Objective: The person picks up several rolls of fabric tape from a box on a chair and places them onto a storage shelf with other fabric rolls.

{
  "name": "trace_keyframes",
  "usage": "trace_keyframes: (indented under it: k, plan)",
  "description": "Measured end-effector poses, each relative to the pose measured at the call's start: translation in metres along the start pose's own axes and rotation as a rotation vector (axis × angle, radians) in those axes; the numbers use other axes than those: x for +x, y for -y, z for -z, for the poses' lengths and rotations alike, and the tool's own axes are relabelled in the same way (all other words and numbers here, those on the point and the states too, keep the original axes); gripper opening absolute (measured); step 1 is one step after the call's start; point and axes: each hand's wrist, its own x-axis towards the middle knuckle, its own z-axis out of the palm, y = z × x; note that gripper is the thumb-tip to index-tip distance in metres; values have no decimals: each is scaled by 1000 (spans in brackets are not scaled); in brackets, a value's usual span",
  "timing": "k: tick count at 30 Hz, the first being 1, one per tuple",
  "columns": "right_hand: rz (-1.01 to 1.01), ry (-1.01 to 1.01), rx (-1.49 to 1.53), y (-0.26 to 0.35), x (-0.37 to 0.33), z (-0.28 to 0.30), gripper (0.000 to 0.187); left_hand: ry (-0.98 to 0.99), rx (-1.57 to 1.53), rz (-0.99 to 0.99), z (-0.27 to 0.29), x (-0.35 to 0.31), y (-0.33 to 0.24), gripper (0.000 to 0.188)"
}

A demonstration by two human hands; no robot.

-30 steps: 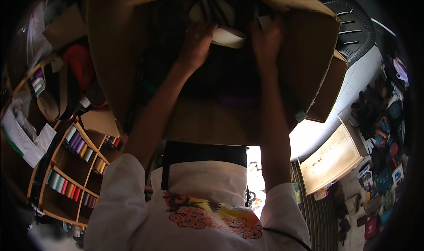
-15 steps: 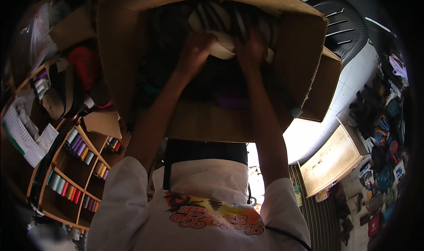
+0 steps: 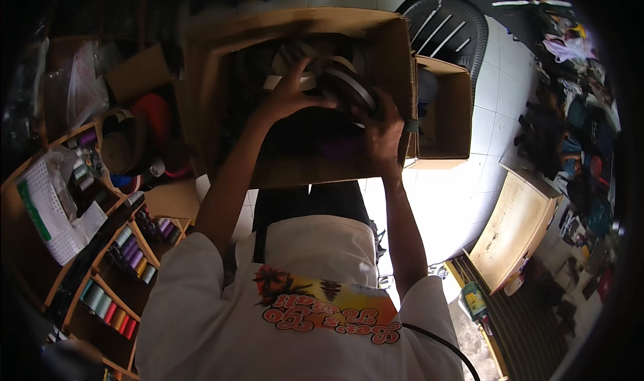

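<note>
The right hand (image 3: 387,129) has moved toward the box's (image 3: 302,174) right edge, gripping a dark roll (image 3: 347,90) over the box; left hand (image 3: 290,99) spread beside it; one roll picked up, pale roll (image 3: 272,82) left inside

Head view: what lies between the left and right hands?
A dark roll with a pale stripe lies between the left hand and right hand, as the head view shows.

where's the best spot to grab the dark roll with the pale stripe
Probably the right end of its curved rim, coming from the right: the roll is round and sits slanted, with that end toward the right hand, whose fingers are on it there.
</note>
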Motion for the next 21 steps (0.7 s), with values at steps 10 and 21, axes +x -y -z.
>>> trace_keyframes:
  k: [10, 21]
  plan:
    - [-276, -13, 524, 56, -46, 84, 45, 308, -196, 138, -5, -25, -80, 92]
    - [-242, 198, 348, 116, -8, 124, 57, 65, -55, -306, 28, -12, -169, 74]
